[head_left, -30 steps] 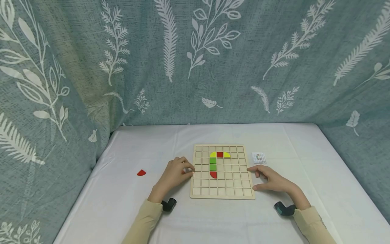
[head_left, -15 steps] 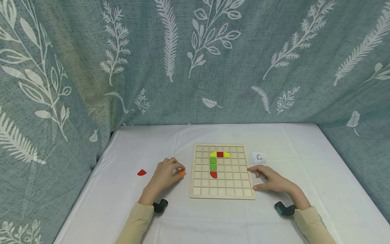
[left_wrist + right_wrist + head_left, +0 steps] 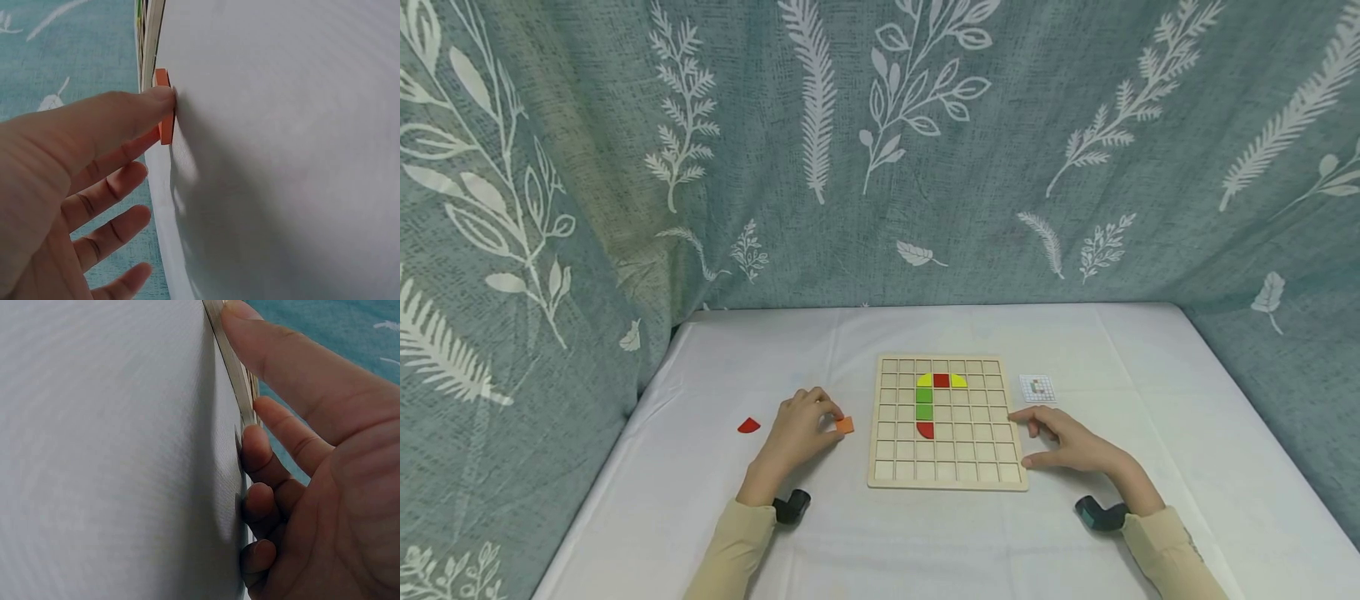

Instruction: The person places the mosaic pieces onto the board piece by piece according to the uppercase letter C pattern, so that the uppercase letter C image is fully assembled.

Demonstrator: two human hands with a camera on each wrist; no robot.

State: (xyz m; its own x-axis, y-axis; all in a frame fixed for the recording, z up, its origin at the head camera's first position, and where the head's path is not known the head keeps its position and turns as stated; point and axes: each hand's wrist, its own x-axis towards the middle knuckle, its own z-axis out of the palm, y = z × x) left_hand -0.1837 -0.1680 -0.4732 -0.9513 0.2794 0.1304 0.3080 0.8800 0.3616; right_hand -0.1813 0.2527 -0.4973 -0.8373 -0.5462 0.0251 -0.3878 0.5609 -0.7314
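Between thumb and index finger my left hand (image 3: 801,429) pinches an orange square tile (image 3: 846,425), left of the wooden grid board (image 3: 953,472). The left wrist view shows the tile (image 3: 162,77) edge-on under the thumb, other fingers spread. Thumb and index fingertip of my right hand (image 3: 1071,442) touch the board's right edge, holding nothing between them. Set in the board's cells are two yellow quarter-round tiles (image 3: 958,381) with a red square tile (image 3: 942,380) between them. Below the left yellow one run two green tiles (image 3: 924,403), then a red quarter-round tile (image 3: 926,430).
A loose red quarter-round tile (image 3: 748,426) lies on the white tablecloth (image 3: 925,542), left of my left hand. A small printed pattern card (image 3: 1038,388) lies to the right of the board. Patterned teal curtain (image 3: 820,242) hangs behind the table.
My left hand has drawn back leftward from the board's left edge with the orange tile, which now shows more of its face. My right hand and the board have stayed put.
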